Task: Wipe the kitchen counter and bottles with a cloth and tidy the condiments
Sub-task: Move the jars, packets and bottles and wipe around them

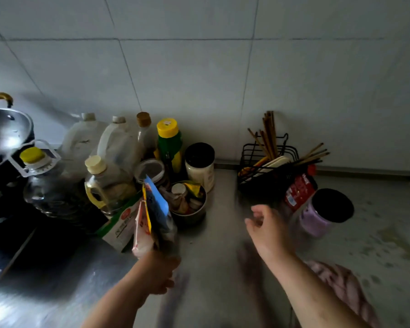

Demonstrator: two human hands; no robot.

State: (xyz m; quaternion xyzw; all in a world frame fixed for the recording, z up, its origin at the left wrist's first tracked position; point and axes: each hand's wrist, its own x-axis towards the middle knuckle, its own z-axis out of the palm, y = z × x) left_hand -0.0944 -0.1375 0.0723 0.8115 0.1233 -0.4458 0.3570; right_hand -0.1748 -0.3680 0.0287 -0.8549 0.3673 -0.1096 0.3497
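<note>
My left hand (pixel 158 271) grips a clear container stuffed with seasoning packets (pixel 152 214), blue, yellow and pink, held upright over the steel counter (pixel 213 252). My right hand (pixel 268 229) hovers open above the counter, fingers spread, just left of a tilted jar with a purple label and black lid (pixel 322 213). A pink cloth (pixel 346 285) lies on the counter under my right forearm. Oil bottles (pixel 104 183), a green bottle with a yellow cap (pixel 169 143) and a white jar with a black lid (pixel 199 166) crowd the back.
A steel bowl of small jars (pixel 189 204) sits behind the packets. A black wire rack with chopsticks (pixel 270 159) stands at the back right beside a red packet (pixel 298 190). A wok (pixel 3 136) rests on the stove at left. The right counter shows stains.
</note>
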